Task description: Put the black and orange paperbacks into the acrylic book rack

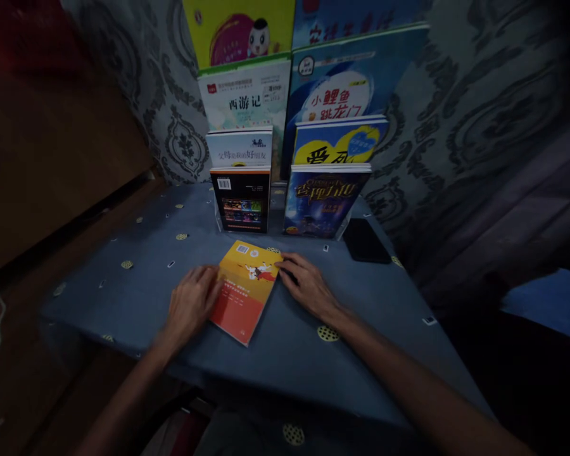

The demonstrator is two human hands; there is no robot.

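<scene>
A thin yellow-and-orange book (pixel 247 294) lies at a slant on the cloth-covered table, its back cover with a barcode facing up. Along its left edge my left hand (pixel 192 301) has its fingers curled, the tips at the cover's side. My right hand (pixel 304 282) pinches the upper right edge between thumb and fingers. The undersides of the fingers are hidden in both hands.
Behind the book stands a tiered clear rack (pixel 278 190) filled with several books, among them a black book (pixel 244 202) and a blue-purple book (pixel 320 202). A black phone (pixel 367 240) lies right of it. Patterned wallpaper (pixel 185 145) rises behind the table (pixel 137 285).
</scene>
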